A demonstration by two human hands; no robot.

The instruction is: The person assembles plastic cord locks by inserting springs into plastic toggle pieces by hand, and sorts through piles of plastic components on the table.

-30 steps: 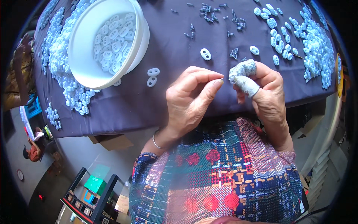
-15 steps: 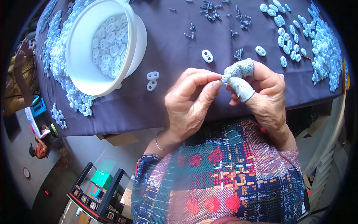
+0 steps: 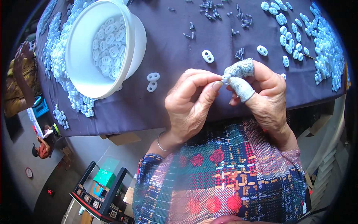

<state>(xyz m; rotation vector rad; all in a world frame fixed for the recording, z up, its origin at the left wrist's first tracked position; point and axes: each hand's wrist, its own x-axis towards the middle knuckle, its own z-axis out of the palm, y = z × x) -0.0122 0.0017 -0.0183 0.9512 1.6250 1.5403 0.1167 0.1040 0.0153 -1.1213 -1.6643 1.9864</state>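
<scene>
My left hand point(image 3: 192, 99) and my right hand point(image 3: 263, 87) meet fingertip to fingertip at the near edge of the table. Between them they pinch a small white plastic piece point(image 3: 225, 78), mostly covered by the fingers. Grey cloth finger covers point(image 3: 241, 87) wrap the right thumb and forefinger. Just beyond the right fingers lies a little cluster of metal springs point(image 3: 239, 53). A white two-hole oval piece point(image 3: 208, 56) rests beyond the hands, and another oval piece point(image 3: 262, 50) lies to its right. Left of my left hand, two more oval pieces point(image 3: 152, 82) touch each other.
A white bucket point(image 3: 138, 48) at the left holds many oval pieces. Heaps of white pieces lie on the dark tablecloth point(image 3: 167, 37) at far left point(image 3: 59, 56) and right point(image 3: 328, 56). Loose springs point(image 3: 209, 11) are scattered at the back. People point(image 3: 22, 78) are off to the left.
The whole scene has shifted slightly in the picture. Both hands keep the same pinch on the small white piece, with hardly any finger movement.
</scene>
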